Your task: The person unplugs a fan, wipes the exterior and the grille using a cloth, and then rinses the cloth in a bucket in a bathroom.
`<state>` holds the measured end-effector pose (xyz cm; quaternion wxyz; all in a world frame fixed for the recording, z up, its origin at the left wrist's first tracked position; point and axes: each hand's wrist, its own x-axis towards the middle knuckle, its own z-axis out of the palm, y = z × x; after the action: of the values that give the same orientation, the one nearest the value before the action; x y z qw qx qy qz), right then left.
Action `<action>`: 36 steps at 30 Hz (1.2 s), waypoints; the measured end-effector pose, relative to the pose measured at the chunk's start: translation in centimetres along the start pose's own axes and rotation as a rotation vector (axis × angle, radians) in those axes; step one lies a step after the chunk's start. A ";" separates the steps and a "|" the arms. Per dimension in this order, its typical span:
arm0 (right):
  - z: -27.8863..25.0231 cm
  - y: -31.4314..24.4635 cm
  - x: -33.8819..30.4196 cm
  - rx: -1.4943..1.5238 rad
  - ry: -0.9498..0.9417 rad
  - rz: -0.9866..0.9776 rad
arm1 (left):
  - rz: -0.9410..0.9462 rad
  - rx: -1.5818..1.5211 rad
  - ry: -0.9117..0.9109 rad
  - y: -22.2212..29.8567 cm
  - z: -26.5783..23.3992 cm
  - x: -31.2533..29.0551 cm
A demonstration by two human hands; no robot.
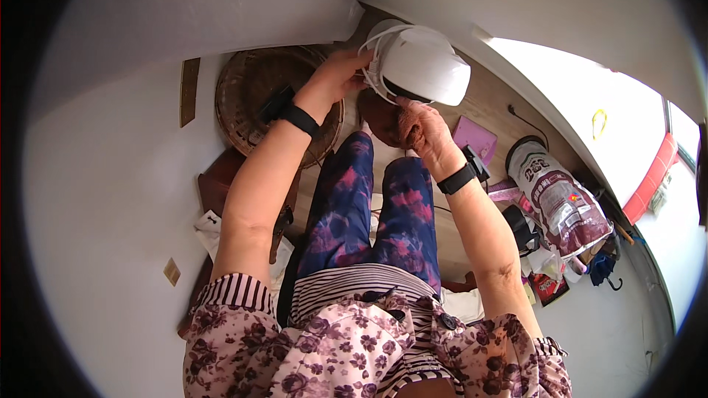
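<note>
Centrally, both hands grip a smooth white moulded plastic shell [420, 66]: left hand [339, 77] at nine o'clock, right hand [424, 129] at six; woven round basket [251, 96] beyond.

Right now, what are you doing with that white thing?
A person standing over a wooden floor holds a white lidded container up in both hands. The left hand grips its rim on one side, fingers curled around the edge. The right hand is under it, pressing a brown cloth against its underside. A round woven basket sits on the floor below.
</note>
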<state>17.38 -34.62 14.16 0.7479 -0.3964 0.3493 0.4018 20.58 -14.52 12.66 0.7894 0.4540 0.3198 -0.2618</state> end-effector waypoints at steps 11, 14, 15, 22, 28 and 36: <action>-0.2 -0.6 0.3 0.003 -0.047 -0.047 | -0.031 -0.401 -0.254 -2.7 -1.6 2.2; -0.6 -0.3 0.3 -0.023 -0.027 -0.082 | -0.024 -0.309 -0.144 -2.6 0.1 1.9; -0.5 -0.3 0.2 -0.022 -0.030 -0.082 | 0.225 -0.080 0.014 -2.4 0.5 1.8; -1.6 -1.5 0.0 -0.074 0.006 -0.068 | 1.190 1.122 0.254 0.5 2.8 -0.8; -0.6 -1.4 -0.3 -0.022 0.043 -0.184 | 1.255 1.198 0.178 0.5 2.0 -2.0; -0.9 -2.0 0.1 -0.006 0.054 -0.200 | 0.698 -0.235 -0.012 -2.9 4.1 -1.4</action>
<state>18.97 -36.13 14.29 0.7733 -0.4421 0.3271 0.3155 18.69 -19.25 13.67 0.8798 0.4404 0.1690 0.0590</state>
